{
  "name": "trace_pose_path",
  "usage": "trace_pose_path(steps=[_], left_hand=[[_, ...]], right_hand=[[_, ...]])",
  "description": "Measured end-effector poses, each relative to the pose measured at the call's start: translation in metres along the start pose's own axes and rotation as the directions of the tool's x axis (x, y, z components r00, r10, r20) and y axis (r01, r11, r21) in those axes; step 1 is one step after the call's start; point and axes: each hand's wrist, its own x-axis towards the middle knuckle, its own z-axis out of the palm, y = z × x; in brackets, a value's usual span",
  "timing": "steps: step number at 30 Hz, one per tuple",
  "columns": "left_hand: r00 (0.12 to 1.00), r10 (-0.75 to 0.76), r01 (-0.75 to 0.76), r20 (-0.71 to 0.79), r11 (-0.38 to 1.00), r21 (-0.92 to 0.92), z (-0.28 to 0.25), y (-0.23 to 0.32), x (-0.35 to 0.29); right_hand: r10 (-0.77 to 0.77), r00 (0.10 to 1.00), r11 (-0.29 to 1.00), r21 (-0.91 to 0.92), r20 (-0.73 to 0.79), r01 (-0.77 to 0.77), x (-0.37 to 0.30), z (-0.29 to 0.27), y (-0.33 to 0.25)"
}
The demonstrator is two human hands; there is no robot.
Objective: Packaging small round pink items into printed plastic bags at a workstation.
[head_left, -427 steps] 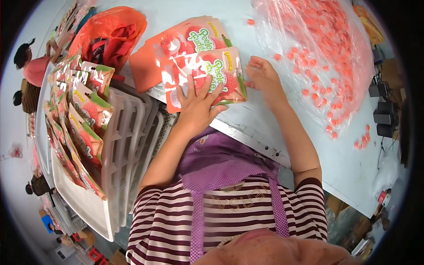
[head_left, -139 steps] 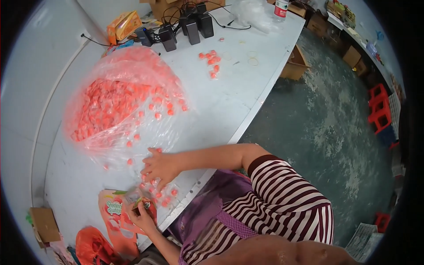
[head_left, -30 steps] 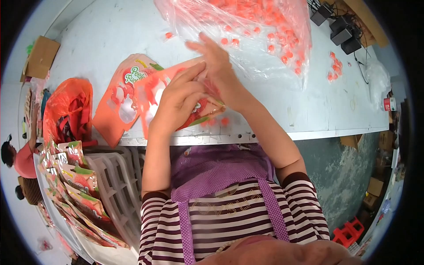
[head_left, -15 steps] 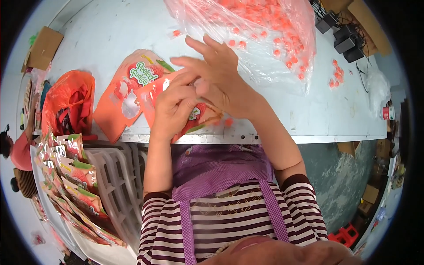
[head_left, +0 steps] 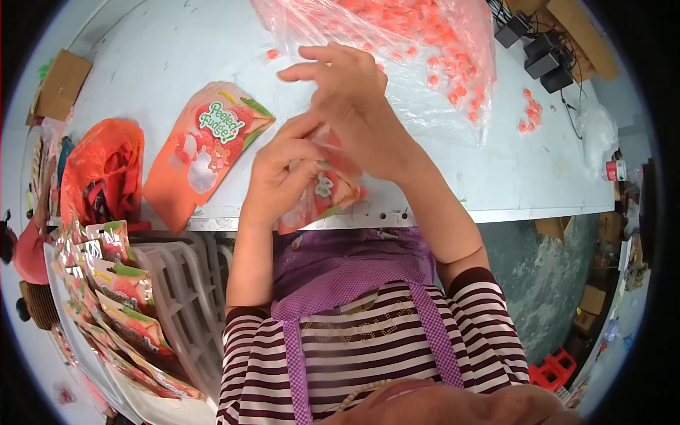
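Note:
My left hand [head_left: 276, 177] is closed on a small red candy pouch [head_left: 340, 185] with green trim, thumb against its side, near the table's front edge. The pouch stands tilted, and its upper part is partly hidden by both hands. Over its top reaches my right hand [head_left: 361, 117], fingers stretched out to the left and slightly blurred; its thumb is hidden. To the left lies a flat stack of printed red pouches [head_left: 170, 184] with a clear window. Beyond my hands spreads a large clear plastic bag [head_left: 425, 99] full of small wrapped red candies [head_left: 464, 91].
An orange plastic bag [head_left: 106, 170] stands at the table's left end. Below it, filled pouches [head_left: 127, 283] lie in a pale crate [head_left: 177, 283]. Black power adapters [head_left: 545, 60] and loose candies [head_left: 530, 113] lie at right. Another person [head_left: 32, 255] is at far left.
The pouch in my left hand has come off the flat stack and stands more upright, nearer my right hand. My right hand has shifted slightly upward. The whole view has moved a little.

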Motion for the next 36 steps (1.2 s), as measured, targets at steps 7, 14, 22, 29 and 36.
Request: trace_pose_path(steps=[7, 14, 22, 29, 36], left_hand=[[0.995, -0.009, -0.011, -0.098, 0.980, -0.198, 0.004, 0.002, -0.005], [0.990, 0.079, -0.091, -0.115, 0.990, -0.110, -0.004, -0.001, -0.004], [0.985, 0.095, -0.114, -0.144, 0.984, -0.135, 0.001, 0.007, -0.005], [0.997, 0.072, -0.072, -0.018, 0.997, 0.000, -0.016, 0.014, -0.011], [0.857, 0.350, -0.308, -0.379, 0.937, 0.168, -0.063, 0.012, -0.011]], right_hand=[[-0.090, 0.996, 0.993, 0.080, -0.022, 0.091, 0.003, -0.012, 0.001], [-0.124, 0.991, 0.955, 0.265, -0.053, 0.134, -0.018, -0.024, 0.005], [-0.079, 0.944, 0.996, -0.014, 0.319, 0.088, -0.048, -0.017, -0.012], [-0.254, 0.946, 0.967, 0.034, 0.202, 0.252, -0.056, -0.011, -0.008], [0.131, 0.978, 0.990, -0.079, 0.164, -0.119, -0.085, -0.004, 0.064]])
